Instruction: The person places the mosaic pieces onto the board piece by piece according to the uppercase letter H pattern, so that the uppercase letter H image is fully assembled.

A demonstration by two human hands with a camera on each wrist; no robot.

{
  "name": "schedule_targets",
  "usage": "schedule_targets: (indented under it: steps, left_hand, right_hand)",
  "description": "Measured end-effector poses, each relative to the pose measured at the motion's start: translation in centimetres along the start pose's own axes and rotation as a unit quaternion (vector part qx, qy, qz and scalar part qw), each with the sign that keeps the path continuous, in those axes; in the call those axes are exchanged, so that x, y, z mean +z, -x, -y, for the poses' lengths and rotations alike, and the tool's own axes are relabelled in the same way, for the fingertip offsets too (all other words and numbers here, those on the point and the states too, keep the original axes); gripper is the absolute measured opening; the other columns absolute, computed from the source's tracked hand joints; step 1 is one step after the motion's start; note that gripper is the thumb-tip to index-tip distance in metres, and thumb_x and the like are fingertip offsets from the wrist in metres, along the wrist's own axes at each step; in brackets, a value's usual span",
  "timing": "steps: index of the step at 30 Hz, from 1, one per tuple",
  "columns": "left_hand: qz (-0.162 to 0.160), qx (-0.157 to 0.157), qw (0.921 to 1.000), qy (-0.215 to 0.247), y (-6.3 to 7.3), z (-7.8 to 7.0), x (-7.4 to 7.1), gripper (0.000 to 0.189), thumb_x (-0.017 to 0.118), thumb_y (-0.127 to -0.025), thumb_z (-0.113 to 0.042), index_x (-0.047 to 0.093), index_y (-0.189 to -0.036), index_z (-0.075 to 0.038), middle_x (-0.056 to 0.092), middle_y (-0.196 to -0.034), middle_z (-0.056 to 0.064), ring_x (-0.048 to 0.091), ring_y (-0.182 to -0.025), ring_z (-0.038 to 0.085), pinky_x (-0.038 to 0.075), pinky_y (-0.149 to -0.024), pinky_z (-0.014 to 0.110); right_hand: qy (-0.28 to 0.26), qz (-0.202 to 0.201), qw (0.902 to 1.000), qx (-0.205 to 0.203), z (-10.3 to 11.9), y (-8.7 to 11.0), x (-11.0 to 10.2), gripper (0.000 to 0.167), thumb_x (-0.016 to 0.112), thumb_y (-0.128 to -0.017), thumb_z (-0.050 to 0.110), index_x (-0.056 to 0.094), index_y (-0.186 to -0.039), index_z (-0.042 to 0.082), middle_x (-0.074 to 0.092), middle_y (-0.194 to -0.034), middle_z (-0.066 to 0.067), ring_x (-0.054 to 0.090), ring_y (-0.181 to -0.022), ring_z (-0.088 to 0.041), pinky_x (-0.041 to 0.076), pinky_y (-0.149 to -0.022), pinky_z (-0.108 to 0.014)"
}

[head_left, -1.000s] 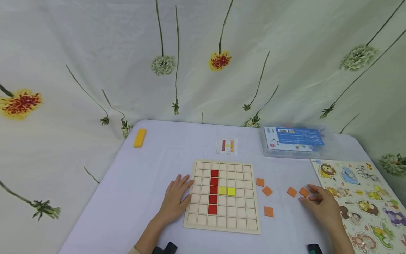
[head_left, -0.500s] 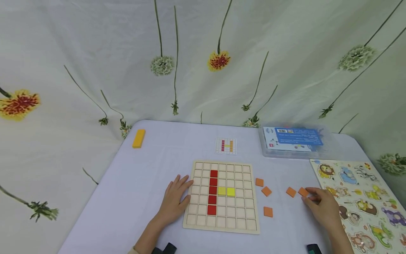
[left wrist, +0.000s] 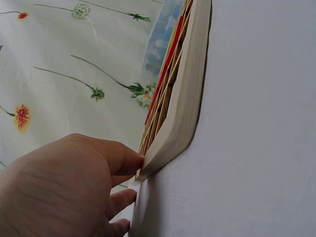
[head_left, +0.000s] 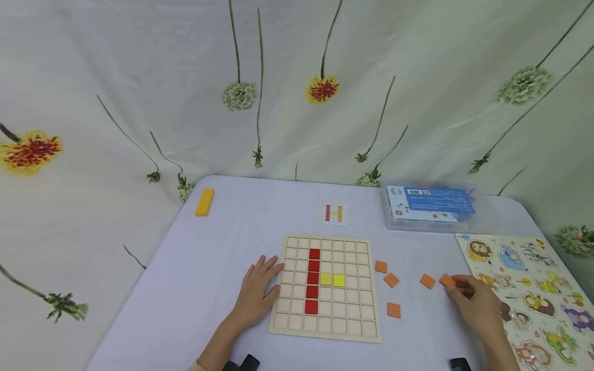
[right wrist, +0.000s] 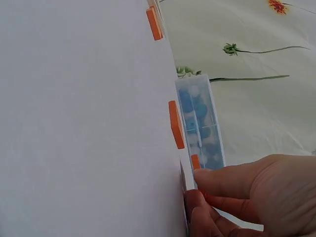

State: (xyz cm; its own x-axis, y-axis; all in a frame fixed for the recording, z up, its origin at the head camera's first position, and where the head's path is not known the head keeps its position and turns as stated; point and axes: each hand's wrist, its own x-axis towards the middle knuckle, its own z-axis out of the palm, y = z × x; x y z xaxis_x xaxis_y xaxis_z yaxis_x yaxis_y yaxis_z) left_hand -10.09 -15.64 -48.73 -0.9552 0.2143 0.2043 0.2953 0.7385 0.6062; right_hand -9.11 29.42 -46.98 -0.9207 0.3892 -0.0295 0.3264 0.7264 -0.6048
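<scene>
A pale wooden grid board (head_left: 325,336) lies on the table, with a column of red square tiles (head_left: 312,292) and two yellow tiles (head_left: 339,280) in its cells. My left hand (head_left: 258,292) rests along the board's left edge, fingers extended; in the left wrist view its thumb (left wrist: 126,157) touches the board's corner. Over on the right, my right hand (head_left: 478,301) pinches an orange tile (head_left: 447,280) between thumb and fingers. Another orange tile (head_left: 428,281) lies just left of it. Three more, including one orange tile (head_left: 394,310), lie beside the board.
Behind the board is a small pattern card (head_left: 331,214). A clear plastic box (head_left: 436,225) stands at the back right, near an animal picture board (head_left: 533,288). A yellow block (head_left: 204,202) sits at the back left. Black devices show at the front edge.
My right hand's fingers have closed in on the orange tile, which is now slightly turned and shifted. The left hand and the board stay where they were.
</scene>
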Motion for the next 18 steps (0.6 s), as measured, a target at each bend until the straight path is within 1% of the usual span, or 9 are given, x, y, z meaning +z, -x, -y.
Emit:
schedule_targets:
  steps: [3,6,8,10,13,16,18]
  left_hand:
    - [0.000,0.001,1.0000,0.003,0.0,-0.1,0.0,0.047,0.060,-0.089,-0.009,0.055,-0.136,-0.004,0.045,-0.150,0.018,0.024,-0.146,0.043,0.013,-0.115,0.064]
    - [0.000,0.000,1.0000,0.003,0.1,-0.2,0.0,0.047,0.060,-0.089,-0.009,0.055,-0.136,-0.004,0.044,-0.150,0.018,0.023,-0.146,0.042,0.013,-0.115,0.063]
    - [0.000,0.000,1.0000,0.001,0.1,-0.2,0.0,0.047,0.060,-0.089,-0.009,0.055,-0.136,-0.005,0.045,-0.150,0.017,0.024,-0.147,0.042,0.013,-0.115,0.063]
    - [0.000,0.000,1.0000,0.000,0.1,-0.1,0.0,0.047,0.060,-0.089,-0.009,0.055,-0.136,-0.005,0.045,-0.150,0.017,0.024,-0.147,0.042,0.014,-0.115,0.063]
    - [0.002,-0.002,1.0000,0.001,0.1,-0.1,0.0,0.048,0.060,-0.089,-0.009,0.055,-0.136,-0.006,0.044,-0.150,0.017,0.023,-0.147,0.041,0.014,-0.115,0.063]
    - [0.003,-0.002,1.0000,-0.001,0.1,0.0,0.0,0.048,0.059,-0.090,-0.010,0.054,-0.137,-0.006,0.044,-0.150,0.017,0.023,-0.147,0.041,0.014,-0.115,0.063]
    - [0.004,-0.004,1.0000,-0.001,0.1,-0.1,-0.1,0.047,0.059,-0.090,-0.009,0.054,-0.137,-0.006,0.044,-0.151,0.016,0.023,-0.147,0.041,0.013,-0.115,0.063]
  right_hand:
    - [-0.004,0.014,0.9998,-0.012,0.5,0.1,-0.3,0.034,0.070,-0.088,0.008,0.062,-0.118,-0.005,0.068,-0.104,-0.026,0.066,-0.090,-0.035,0.046,-0.059,-0.022]
    - [-0.014,0.032,0.9985,-0.041,1.6,0.2,-0.9,0.034,0.069,-0.088,0.008,0.062,-0.119,-0.005,0.067,-0.107,-0.028,0.066,-0.093,-0.038,0.052,-0.061,-0.025]
    - [-0.019,0.046,0.9968,-0.063,2.6,0.2,-1.2,0.034,0.067,-0.089,0.008,0.062,-0.120,-0.005,0.067,-0.109,-0.028,0.066,-0.094,-0.039,0.054,-0.062,-0.027]
    - [-0.024,0.061,0.9945,-0.082,3.8,0.1,-1.3,0.035,0.066,-0.089,0.008,0.061,-0.121,-0.005,0.066,-0.110,-0.028,0.065,-0.095,-0.039,0.055,-0.064,-0.029]
    - [-0.032,0.085,0.9897,-0.111,5.9,0.0,-1.2,0.036,0.066,-0.090,0.009,0.061,-0.123,-0.004,0.065,-0.112,-0.026,0.065,-0.095,-0.037,0.053,-0.063,-0.023]
    - [-0.037,0.105,0.9825,-0.149,8.1,-0.2,-0.8,0.036,0.067,-0.090,0.010,0.061,-0.122,-0.004,0.064,-0.110,-0.023,0.065,-0.094,-0.033,0.051,-0.063,-0.022]
    - [-0.040,0.115,0.9775,-0.173,9.6,-0.2,-0.3,0.034,0.068,-0.089,0.009,0.063,-0.120,-0.004,0.065,-0.106,-0.021,0.065,-0.092,-0.031,0.054,-0.066,-0.027]
